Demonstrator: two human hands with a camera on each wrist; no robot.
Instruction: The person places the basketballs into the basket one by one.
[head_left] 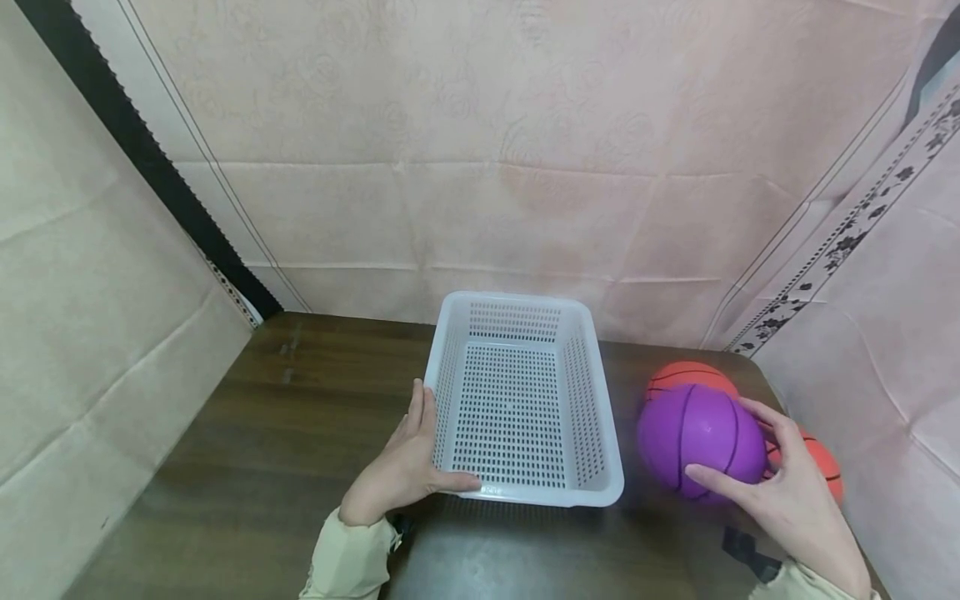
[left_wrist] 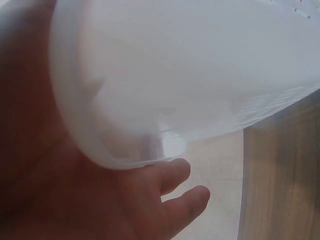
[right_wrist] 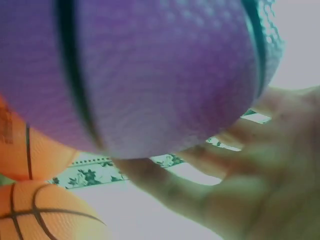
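Note:
A white plastic basket (head_left: 510,400) with slotted walls and floor stands on the brown table. My left hand (head_left: 401,467) holds it at the near left corner, thumb over the front rim and fingers along the left side. That corner fills much of the left wrist view, with fingers (left_wrist: 175,175) below the rim. To the right of the basket, my right hand (head_left: 795,492) grips a purple toy basketball (head_left: 697,442) between thumb and fingers. One orange-red toy basketball (head_left: 690,375) sits behind it, and another orange-red ball (head_left: 822,463) is partly hidden by my right hand.
The dark wood table (head_left: 300,450) reaches left of the basket. Pale cloth walls (head_left: 487,217) enclose its back and both sides. A black strip (head_left: 750,552) lies near my right wrist.

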